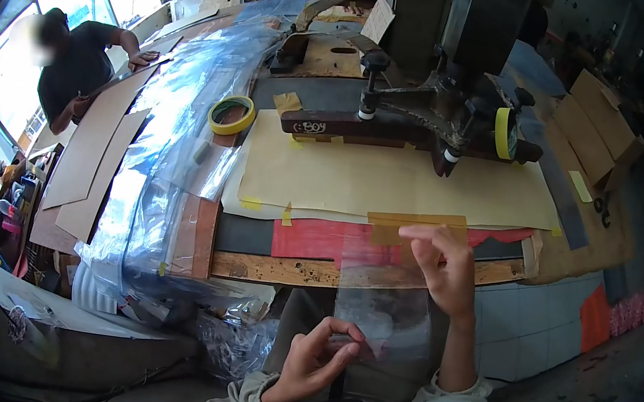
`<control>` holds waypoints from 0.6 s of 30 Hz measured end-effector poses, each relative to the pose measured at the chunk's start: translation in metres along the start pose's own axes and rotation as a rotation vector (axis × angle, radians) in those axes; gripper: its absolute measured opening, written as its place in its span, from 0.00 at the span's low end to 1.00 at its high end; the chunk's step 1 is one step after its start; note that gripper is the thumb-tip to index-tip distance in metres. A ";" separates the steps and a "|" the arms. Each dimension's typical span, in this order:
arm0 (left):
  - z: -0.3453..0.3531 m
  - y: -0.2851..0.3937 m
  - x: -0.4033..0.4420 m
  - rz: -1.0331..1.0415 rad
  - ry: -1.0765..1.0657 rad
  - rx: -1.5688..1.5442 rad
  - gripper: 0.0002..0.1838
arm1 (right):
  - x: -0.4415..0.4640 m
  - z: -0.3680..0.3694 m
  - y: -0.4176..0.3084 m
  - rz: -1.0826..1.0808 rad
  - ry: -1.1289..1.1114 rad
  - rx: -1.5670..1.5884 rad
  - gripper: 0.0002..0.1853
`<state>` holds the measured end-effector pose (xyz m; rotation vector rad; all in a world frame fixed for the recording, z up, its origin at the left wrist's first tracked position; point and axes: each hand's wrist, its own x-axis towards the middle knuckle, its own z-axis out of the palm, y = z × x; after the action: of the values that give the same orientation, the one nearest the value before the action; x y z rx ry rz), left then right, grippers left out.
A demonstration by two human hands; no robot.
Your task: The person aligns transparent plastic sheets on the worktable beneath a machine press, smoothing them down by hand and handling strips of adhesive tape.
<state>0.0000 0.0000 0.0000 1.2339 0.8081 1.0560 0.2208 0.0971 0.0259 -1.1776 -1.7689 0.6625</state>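
Observation:
A clear plastic sheet (pixel 385 311) hangs over the front edge of the work table toward my lap. My left hand (pixel 322 355) pinches its lower left part between thumb and fingers. Higher up, my right hand (pixel 447 270) is over the table edge, its fingers bent and drawn toward the thumb near the sheet's upper end. What lies between those fingertips is too small to make out. Just beyond them, a strip of brown translucent tape (pixel 417 220) lies across cream paper (pixel 390 177) and red material (pixel 309 238).
A dark clamp frame (pixel 412 132) presses on the paper, with one yellow tape roll (pixel 505 133) on it and another tape roll (pixel 231 116) to its left. Plastic film (pixel 177 125) and brown boards (pixel 91 162) cover the left side, where another person (pixel 79 67) works. Scissors (pixel 602 211) lie right.

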 end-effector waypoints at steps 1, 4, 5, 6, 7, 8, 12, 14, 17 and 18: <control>0.002 0.002 -0.003 -0.002 0.002 0.005 0.09 | 0.012 -0.003 -0.012 -0.032 0.001 -0.174 0.11; -0.003 -0.001 -0.003 0.026 0.006 0.053 0.09 | 0.055 0.015 0.002 -0.221 -0.025 -0.407 0.09; 0.001 -0.002 -0.001 0.050 0.009 0.053 0.09 | 0.067 0.018 0.010 -0.304 -0.050 -0.455 0.08; 0.004 -0.003 -0.001 0.055 0.009 0.078 0.09 | 0.077 0.022 0.018 -0.306 -0.092 -0.561 0.10; 0.005 -0.002 -0.002 0.060 0.008 0.108 0.09 | 0.087 0.028 0.025 -0.309 -0.129 -0.663 0.12; 0.006 -0.002 -0.002 0.064 0.006 0.140 0.09 | 0.093 0.031 0.029 -0.312 -0.166 -0.764 0.15; 0.011 -0.003 -0.002 0.007 -0.004 0.201 0.08 | 0.108 0.036 0.031 -0.119 -0.221 -0.769 0.06; 0.011 -0.004 0.000 0.051 -0.003 0.247 0.09 | 0.108 0.032 0.034 -0.158 -0.209 -0.774 0.06; 0.012 -0.009 0.001 0.089 -0.010 0.238 0.09 | 0.111 0.033 0.038 -0.245 -0.143 -0.835 0.06; 0.012 -0.011 0.001 0.100 -0.011 0.223 0.09 | 0.111 0.034 0.037 -0.253 -0.134 -0.847 0.07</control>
<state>0.0135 -0.0030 -0.0081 1.4804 0.8813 1.0591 0.1898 0.2146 0.0220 -1.4173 -2.3568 -0.2093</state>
